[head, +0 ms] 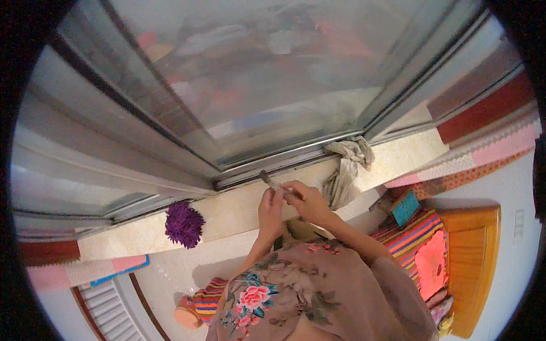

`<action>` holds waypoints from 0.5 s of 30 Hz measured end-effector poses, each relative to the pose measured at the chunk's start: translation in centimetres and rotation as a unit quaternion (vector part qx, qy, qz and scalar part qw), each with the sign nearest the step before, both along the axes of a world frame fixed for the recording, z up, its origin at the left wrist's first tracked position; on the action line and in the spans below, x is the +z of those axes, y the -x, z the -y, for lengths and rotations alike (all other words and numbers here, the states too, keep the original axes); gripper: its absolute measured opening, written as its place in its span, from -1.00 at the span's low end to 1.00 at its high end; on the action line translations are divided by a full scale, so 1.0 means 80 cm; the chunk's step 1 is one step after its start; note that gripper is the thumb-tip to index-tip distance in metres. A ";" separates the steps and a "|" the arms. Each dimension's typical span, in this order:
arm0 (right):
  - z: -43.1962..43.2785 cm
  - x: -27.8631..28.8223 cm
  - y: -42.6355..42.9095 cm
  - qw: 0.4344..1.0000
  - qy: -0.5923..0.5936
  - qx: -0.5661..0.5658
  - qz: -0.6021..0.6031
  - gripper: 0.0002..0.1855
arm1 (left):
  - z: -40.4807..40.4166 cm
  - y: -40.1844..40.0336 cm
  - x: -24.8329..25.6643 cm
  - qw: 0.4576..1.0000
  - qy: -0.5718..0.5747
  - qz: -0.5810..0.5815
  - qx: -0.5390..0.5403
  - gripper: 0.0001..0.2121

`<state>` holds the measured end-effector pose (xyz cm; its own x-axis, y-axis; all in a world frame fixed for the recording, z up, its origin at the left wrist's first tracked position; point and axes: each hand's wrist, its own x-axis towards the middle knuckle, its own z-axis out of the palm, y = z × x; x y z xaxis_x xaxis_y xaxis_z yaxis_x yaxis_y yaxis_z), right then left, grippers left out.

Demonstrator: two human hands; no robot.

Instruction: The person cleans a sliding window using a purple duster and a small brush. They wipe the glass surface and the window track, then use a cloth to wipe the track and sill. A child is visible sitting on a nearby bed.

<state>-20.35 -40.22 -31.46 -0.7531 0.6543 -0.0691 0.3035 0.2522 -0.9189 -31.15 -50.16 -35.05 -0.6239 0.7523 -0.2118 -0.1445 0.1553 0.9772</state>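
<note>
Both my hands meet over the pale window sill (239, 204), close to the window track. My left hand (271, 209) and my right hand (303, 199) grip the near part of a small, slim tool, perhaps a brush (269, 180), whose dark tip points at the track. Its handle is mostly hidden by my fingers. A knotted grey-beige cloth (347, 170) hangs over the sill to the right of my hands. On the left of the sill lies a purple chenille duster or mitt (184, 224).
Large glass window panes (273, 93) in metal frames rise beyond the sill. At right are a wooden headboard (471, 255), a striped cover (409, 238) and a pink-and-white curtain (460, 160). A striped object (209, 300) is at lower left, near a white slatted panel (113, 313).
</note>
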 end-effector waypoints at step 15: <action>-0.008 -0.017 -0.171 0.901 0.158 -0.374 -0.156 -0.71 | -0.161 -0.084 0.036 0.863 -0.145 -0.431 -0.220 -0.62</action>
<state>-6.70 -39.61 -32.86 -0.1252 0.9712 -0.2026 -0.0049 -0.2048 -0.9788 -24.45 -37.26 -32.15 -0.0958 0.8998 0.4256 0.6654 -0.2602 0.6997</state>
